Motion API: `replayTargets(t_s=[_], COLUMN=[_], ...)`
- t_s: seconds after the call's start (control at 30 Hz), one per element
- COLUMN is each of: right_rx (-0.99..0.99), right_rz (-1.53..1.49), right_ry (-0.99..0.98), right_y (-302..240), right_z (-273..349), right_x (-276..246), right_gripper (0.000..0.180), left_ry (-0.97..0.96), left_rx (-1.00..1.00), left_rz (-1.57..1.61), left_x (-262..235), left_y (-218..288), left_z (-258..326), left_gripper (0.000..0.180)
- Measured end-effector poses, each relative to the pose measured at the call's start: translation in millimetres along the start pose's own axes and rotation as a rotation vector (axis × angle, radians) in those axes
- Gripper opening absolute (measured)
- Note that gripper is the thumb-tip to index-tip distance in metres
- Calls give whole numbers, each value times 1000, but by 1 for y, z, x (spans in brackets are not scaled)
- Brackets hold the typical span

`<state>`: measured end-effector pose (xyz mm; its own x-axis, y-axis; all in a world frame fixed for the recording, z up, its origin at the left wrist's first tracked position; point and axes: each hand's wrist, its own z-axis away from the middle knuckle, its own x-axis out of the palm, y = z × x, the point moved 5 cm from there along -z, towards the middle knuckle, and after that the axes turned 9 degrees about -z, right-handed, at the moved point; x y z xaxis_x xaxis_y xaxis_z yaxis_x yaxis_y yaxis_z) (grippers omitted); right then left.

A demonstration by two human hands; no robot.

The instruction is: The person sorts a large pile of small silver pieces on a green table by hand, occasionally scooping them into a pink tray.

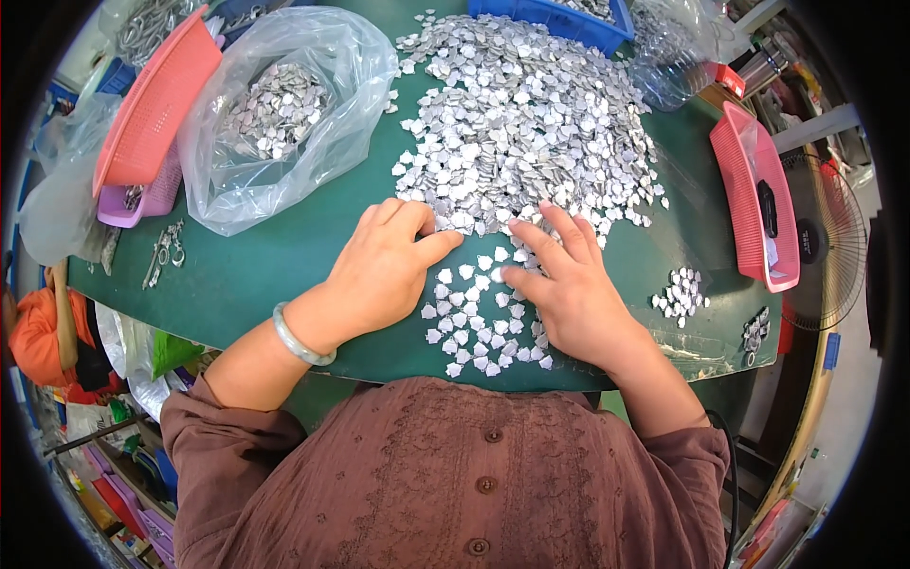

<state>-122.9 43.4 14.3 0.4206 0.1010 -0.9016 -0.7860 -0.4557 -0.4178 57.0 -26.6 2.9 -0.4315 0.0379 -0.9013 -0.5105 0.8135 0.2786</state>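
Fingers of left hand (384,270), right hand (567,284) spread flat on shiny metal pieces (517,123).

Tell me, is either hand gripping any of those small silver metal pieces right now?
Neither: the left hand and right hand lie palm-down on the small silver metal pieces spread over the green table, fingers pressing, nothing pinched.

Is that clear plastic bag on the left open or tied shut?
Open: the plastic bag gapes wide, showing silver pieces inside.

Both hands (474,275) on silver pieces (526,123)
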Motion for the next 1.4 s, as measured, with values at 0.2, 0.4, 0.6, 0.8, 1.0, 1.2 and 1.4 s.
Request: replayTargets(t_s=[0.2, 0.4, 0.6, 0.8, 1.0, 1.2, 1.4], right_rx=[38, -8, 9, -15, 4, -21, -77], right_rz=[14, 17, 114, 108, 92, 98, 111], right_ry=[60, 38, 91, 18, 67, 61, 19], right_y=[1, -1, 5, -1, 4, -2, -7], right_z=[-7, -13, -36, -30, -34, -41, -43], right_x=[-3, -3, 5, 1, 5, 5, 11], right_gripper=[38, 40, 38, 39, 38, 37, 33], left_ry=[-13, -57, 7, -12, -36, -21, -34], left_rx=[-5, 2, 22, 8, 17, 46, 70], left_rz=[-10, -1, 31, 0, 12, 28, 30], left_x=[-1, -7, -12, 0, -3, -6, -10], left_y=[0, -1, 0, 0, 0, 0, 1], left_z=[-2, 8, 7, 0, 4, 13, 21], left_gripper=[36, 34, 37, 39, 37, 36, 35])
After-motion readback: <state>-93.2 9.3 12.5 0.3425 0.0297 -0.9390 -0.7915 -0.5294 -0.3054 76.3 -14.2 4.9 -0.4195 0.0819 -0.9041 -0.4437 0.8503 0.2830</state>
